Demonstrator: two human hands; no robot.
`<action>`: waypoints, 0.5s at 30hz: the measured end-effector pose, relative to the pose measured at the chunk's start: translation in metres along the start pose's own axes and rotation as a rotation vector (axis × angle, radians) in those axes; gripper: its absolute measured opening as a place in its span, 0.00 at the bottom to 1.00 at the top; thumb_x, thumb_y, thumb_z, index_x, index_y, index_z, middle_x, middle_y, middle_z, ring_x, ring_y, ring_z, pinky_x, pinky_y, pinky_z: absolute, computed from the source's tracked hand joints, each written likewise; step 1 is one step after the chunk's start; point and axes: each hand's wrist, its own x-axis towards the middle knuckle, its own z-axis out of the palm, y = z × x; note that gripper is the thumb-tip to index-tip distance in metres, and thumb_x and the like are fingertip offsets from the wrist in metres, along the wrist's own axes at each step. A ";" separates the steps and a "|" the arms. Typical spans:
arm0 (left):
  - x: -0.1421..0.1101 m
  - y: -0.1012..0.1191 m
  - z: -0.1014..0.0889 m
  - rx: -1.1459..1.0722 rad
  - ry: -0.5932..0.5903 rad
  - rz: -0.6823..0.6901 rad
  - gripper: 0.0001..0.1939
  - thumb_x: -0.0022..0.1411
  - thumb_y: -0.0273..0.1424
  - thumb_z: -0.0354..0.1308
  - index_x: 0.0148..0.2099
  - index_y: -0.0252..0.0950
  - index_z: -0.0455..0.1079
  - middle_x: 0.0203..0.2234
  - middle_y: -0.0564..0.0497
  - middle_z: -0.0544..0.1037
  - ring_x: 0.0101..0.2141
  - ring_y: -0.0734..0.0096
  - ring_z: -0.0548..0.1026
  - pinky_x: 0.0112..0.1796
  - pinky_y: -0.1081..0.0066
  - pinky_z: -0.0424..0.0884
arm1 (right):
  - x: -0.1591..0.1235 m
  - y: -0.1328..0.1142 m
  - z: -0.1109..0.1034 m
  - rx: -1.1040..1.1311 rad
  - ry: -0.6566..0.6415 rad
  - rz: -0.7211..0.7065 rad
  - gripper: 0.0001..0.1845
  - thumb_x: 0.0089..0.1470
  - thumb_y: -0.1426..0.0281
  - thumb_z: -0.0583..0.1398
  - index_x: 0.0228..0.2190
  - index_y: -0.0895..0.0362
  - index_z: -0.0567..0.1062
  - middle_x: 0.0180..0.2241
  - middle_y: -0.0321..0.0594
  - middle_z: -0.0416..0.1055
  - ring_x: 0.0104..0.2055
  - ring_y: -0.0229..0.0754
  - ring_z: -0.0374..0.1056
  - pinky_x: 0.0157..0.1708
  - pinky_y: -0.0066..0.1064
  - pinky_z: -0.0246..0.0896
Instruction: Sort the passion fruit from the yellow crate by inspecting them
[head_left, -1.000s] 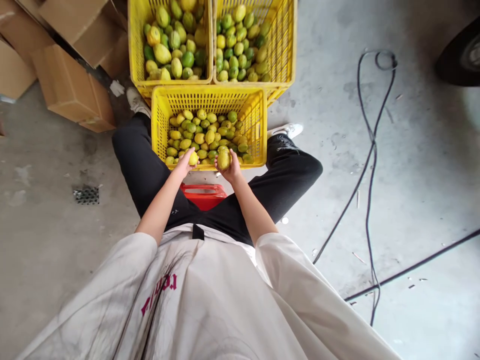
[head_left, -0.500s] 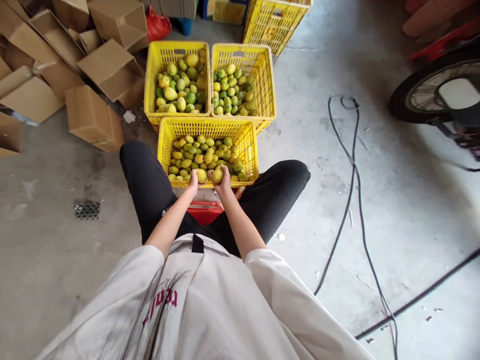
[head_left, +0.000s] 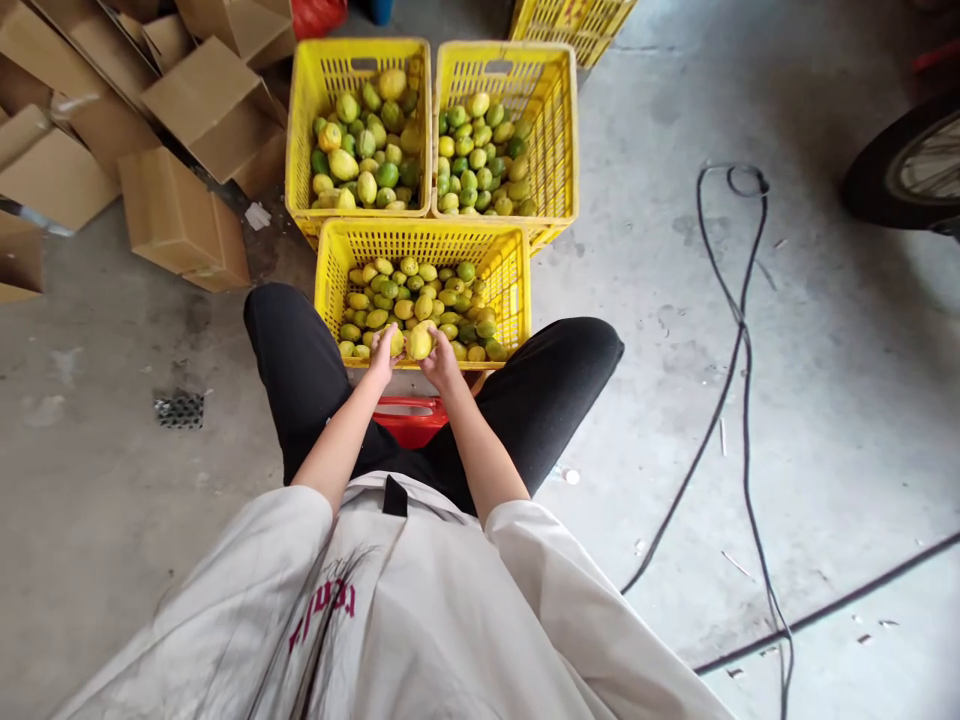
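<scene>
Two yellowish fruits were in your grip, one in each hand, just above the near rim of the closest yellow crate [head_left: 330,290]. Your left hand [head_left: 382,352] had its fingers curled around the smaller-looking fruit [head_left: 397,344], and your right hand [head_left: 442,362] gripped the larger-looking fruit [head_left: 419,342]. The two were close together, though you could not tell whether they touched. With twelve pointing away from you and your hands at the centre, the closest crate lay at twelve, holding many green and yellow fruits [head_left: 424,306]. Beyond it, the far left crate [head_left: 300,130] sat between eleven and twelve and the far right crate [head_left: 555,140] at one, side by side, both holding more such fruit. Another yellow crate [head_left: 574,28] showed farther off at one. Cardboard boxes [head_left: 169,210] lay at ten, a wheel [head_left: 874,175] between two and three, and a black cable [head_left: 739,330] at three on the grey floor [head_left: 637,400]. A red plastic object [head_left: 411,430] was at six, between your legs [head_left: 555,390].
</scene>
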 end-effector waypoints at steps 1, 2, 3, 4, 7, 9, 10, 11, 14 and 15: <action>0.002 0.000 0.000 0.015 -0.014 -0.007 0.18 0.65 0.43 0.76 0.45 0.42 0.72 0.29 0.56 0.79 0.30 0.71 0.81 0.29 0.75 0.71 | 0.000 0.001 -0.001 -0.002 0.004 0.000 0.03 0.63 0.68 0.64 0.39 0.50 0.74 0.29 0.33 0.79 0.37 0.46 0.83 0.38 0.33 0.85; 0.003 0.000 0.001 0.031 -0.028 -0.013 0.18 0.65 0.45 0.75 0.44 0.42 0.73 0.29 0.56 0.79 0.29 0.72 0.80 0.28 0.76 0.71 | 0.001 0.001 -0.003 -0.001 0.011 0.000 0.04 0.63 0.68 0.65 0.38 0.50 0.74 0.29 0.33 0.79 0.36 0.45 0.83 0.37 0.32 0.85; 0.005 -0.001 0.001 0.044 -0.038 -0.019 0.18 0.65 0.46 0.75 0.42 0.40 0.73 0.28 0.55 0.78 0.28 0.73 0.79 0.27 0.77 0.70 | 0.002 0.001 -0.005 -0.002 0.019 0.007 0.05 0.64 0.67 0.66 0.37 0.50 0.73 0.29 0.34 0.78 0.35 0.44 0.82 0.36 0.31 0.84; 0.006 -0.001 0.001 0.052 -0.042 -0.027 0.18 0.67 0.47 0.73 0.41 0.39 0.73 0.27 0.55 0.78 0.27 0.74 0.78 0.26 0.78 0.68 | 0.003 0.002 -0.008 -0.009 0.030 0.020 0.07 0.64 0.66 0.66 0.36 0.51 0.73 0.28 0.34 0.78 0.33 0.43 0.81 0.34 0.30 0.84; 0.008 -0.004 0.002 0.031 -0.045 -0.063 0.20 0.72 0.51 0.65 0.39 0.39 0.72 0.24 0.52 0.77 0.25 0.72 0.77 0.24 0.76 0.66 | 0.005 0.002 -0.014 -0.045 0.063 0.055 0.08 0.66 0.64 0.67 0.36 0.52 0.74 0.28 0.36 0.78 0.27 0.40 0.77 0.28 0.27 0.81; 0.010 -0.005 0.001 -0.003 -0.065 -0.083 0.23 0.73 0.55 0.60 0.40 0.39 0.73 0.24 0.50 0.77 0.25 0.68 0.79 0.24 0.74 0.67 | 0.006 0.003 -0.016 -0.059 0.076 0.064 0.07 0.66 0.64 0.65 0.37 0.53 0.75 0.26 0.37 0.77 0.26 0.40 0.75 0.26 0.26 0.79; 0.010 -0.006 0.000 -0.021 -0.073 -0.084 0.24 0.73 0.56 0.59 0.41 0.39 0.73 0.24 0.50 0.77 0.26 0.66 0.79 0.24 0.74 0.67 | 0.007 0.003 -0.017 -0.060 0.079 0.065 0.08 0.67 0.63 0.64 0.36 0.53 0.75 0.25 0.37 0.76 0.27 0.42 0.76 0.26 0.27 0.79; 0.011 -0.006 0.000 -0.038 -0.074 -0.081 0.24 0.72 0.56 0.59 0.42 0.39 0.73 0.24 0.50 0.77 0.27 0.65 0.80 0.25 0.73 0.68 | 0.006 0.003 -0.017 -0.058 0.078 0.061 0.09 0.66 0.61 0.63 0.36 0.52 0.75 0.24 0.37 0.75 0.28 0.44 0.77 0.27 0.29 0.80; 0.013 -0.005 -0.003 -0.051 -0.108 -0.094 0.20 0.72 0.53 0.61 0.47 0.40 0.72 0.25 0.52 0.76 0.27 0.67 0.80 0.25 0.75 0.68 | 0.005 0.002 -0.015 -0.027 0.044 0.022 0.13 0.65 0.55 0.61 0.35 0.50 0.74 0.26 0.38 0.76 0.35 0.49 0.82 0.32 0.37 0.84; 0.012 -0.003 -0.004 -0.046 -0.134 -0.103 0.18 0.73 0.50 0.62 0.48 0.41 0.71 0.25 0.53 0.75 0.26 0.69 0.79 0.25 0.76 0.68 | 0.004 0.000 -0.015 -0.005 0.022 0.008 0.13 0.64 0.55 0.60 0.35 0.50 0.73 0.27 0.39 0.77 0.37 0.50 0.83 0.33 0.38 0.84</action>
